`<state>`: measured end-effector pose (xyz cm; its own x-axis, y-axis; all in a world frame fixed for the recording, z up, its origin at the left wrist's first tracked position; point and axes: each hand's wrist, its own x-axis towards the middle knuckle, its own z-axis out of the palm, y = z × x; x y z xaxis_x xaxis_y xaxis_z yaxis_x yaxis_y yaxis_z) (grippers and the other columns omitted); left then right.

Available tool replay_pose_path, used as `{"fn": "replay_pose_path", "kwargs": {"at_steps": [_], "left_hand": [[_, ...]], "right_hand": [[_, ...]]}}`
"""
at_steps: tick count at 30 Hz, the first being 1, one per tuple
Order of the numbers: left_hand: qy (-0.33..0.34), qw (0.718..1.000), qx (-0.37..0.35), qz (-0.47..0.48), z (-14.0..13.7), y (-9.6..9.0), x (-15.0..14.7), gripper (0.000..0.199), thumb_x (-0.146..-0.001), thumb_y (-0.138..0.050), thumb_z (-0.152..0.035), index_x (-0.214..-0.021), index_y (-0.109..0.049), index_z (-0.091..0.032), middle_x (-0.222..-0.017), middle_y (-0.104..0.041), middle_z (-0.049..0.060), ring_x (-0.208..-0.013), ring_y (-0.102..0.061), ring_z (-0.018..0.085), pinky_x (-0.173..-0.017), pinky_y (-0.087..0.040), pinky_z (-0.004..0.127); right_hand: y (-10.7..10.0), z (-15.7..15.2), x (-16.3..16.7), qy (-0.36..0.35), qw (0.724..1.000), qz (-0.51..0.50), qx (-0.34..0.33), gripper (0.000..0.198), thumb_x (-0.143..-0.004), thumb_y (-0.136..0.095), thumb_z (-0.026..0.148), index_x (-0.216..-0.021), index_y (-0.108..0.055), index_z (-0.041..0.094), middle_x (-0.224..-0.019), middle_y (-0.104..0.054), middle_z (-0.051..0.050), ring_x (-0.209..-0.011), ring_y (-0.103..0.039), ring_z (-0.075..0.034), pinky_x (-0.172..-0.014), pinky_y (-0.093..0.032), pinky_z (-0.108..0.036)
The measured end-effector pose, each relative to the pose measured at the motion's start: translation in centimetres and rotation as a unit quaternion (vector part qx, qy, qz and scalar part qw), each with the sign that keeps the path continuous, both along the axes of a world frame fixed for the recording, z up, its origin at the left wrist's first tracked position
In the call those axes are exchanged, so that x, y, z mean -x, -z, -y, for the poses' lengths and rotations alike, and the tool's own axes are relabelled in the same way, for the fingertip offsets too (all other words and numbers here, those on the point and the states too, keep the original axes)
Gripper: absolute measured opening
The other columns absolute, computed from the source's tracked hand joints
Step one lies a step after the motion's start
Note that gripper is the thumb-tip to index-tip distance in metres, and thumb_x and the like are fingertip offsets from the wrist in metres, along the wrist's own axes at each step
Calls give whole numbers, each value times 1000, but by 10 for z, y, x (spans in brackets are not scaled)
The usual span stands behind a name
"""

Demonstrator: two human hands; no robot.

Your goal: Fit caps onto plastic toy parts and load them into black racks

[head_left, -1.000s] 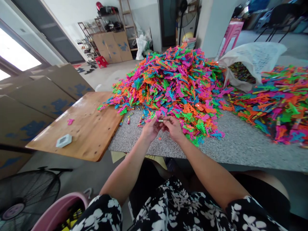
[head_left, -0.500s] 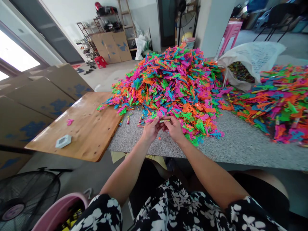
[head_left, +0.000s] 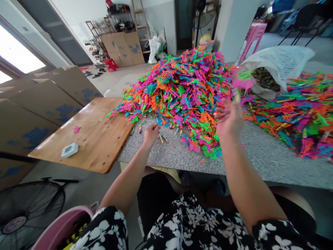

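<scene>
One blurred pink-and-green toy (head_left: 243, 82) is at one o'clock by the fingers of the right hand (head_left: 229, 119), gripped or free I cannot tell; at eleven, the left hand (head_left: 151, 135) has curled fingers beside loose tubes (head_left: 161, 139) on the counter (head_left: 260, 152), contents hidden. A slack release could lose the toy in the heap (head_left: 182, 78) at twelve, or against the sack (head_left: 291, 66) blocking the way at two.

Grey tbl (head_left: 260, 166) holds multicol. pile (head_left: 182, 86), 2nd pile (head_left: 307, 114) R, wht bag (head_left: 293, 66).

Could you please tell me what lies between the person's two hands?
In the head view, a few small tubes and part of the colourful pile lie between the left hand and the right hand, on the speckled tabletop.
</scene>
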<state>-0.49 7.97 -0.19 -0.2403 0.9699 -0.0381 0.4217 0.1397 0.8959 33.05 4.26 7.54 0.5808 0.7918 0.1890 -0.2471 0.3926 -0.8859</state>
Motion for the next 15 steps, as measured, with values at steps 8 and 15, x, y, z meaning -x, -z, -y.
{"fn": "replay_pose_path", "kwargs": {"at_steps": [8,15], "left_hand": [[-5,941,96,-325,-71,-4,16,46,-94,-62,-56,-123,-77,-24,-122,-78,13,-118,-69,34,-94,-50,40],[40,921,113,-370,-95,5,-18,74,-80,-78,-68,-138,-70,-23,-138,-70,19,-130,-63,37,-101,-50,41]], "right_hand": [[51,15,103,-271,872,364,184,20,-99,-56,31,-104,-72,20,-96,-79,-6,-72,-70,-18,-65,-54,-29],[83,14,191,-259,675,652,229,33,-105,-52,33,-127,-70,17,-135,-69,-17,-112,-72,-29,-95,-54,-38]]}}
